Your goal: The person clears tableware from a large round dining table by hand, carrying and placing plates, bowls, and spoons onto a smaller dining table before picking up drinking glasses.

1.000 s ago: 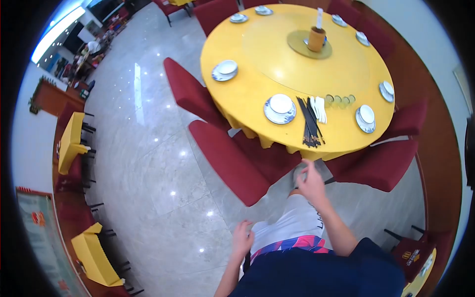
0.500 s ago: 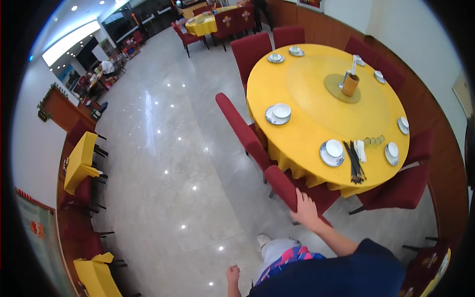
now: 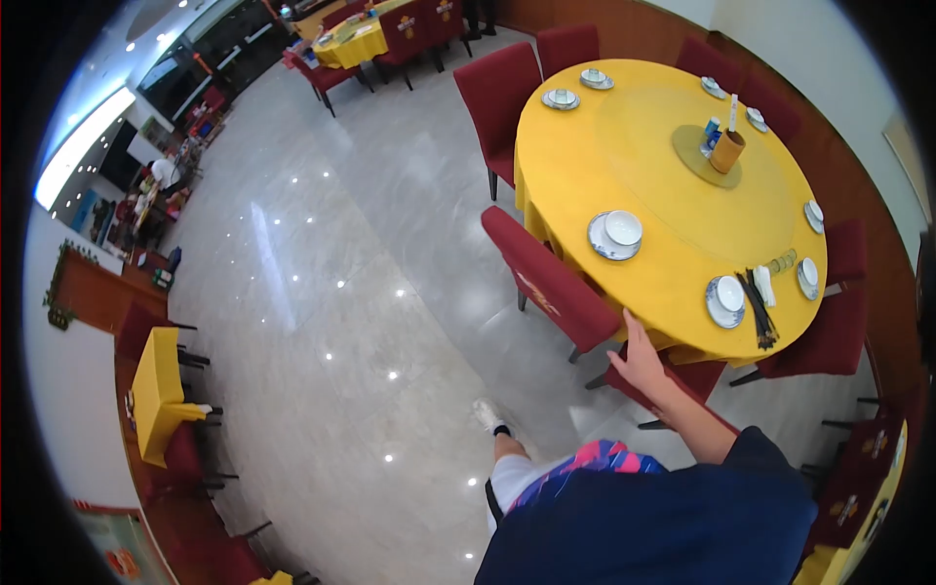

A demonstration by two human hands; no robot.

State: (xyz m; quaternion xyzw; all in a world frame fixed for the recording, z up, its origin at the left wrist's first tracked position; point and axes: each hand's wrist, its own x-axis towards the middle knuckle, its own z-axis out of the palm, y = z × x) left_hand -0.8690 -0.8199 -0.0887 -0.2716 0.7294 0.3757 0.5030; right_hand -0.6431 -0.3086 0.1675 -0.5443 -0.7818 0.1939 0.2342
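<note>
My right hand (image 3: 641, 367) is stretched out with its fingers apart and holds nothing. Its fingertips are beside the near end of a red chair back (image 3: 556, 283); whether they touch it I cannot tell. Under the wrist is another red chair (image 3: 697, 378), partly hidden by my forearm. Just beyond the fingers hangs the edge of a yellow tablecloth (image 3: 673, 302) on a round table. A white bowl (image 3: 624, 228) sits on its saucer, and a second bowl (image 3: 728, 292) stands nearer me, beside dark chopsticks (image 3: 759, 310). My left hand is out of view.
White napkins (image 3: 763, 287) and small glasses (image 3: 783, 261) lie past the chopsticks. A brown holder (image 3: 726, 151) stands on the turntable. Glossy grey floor (image 3: 331, 292) stretches left towards small yellow-covered tables (image 3: 156, 390). A person (image 3: 166, 174) bends over at the far left.
My right hand has come off the nearest chair back and moved forward, towards the chair beyond. My left hand has dropped out of view. The table sits further right in the view.
</note>
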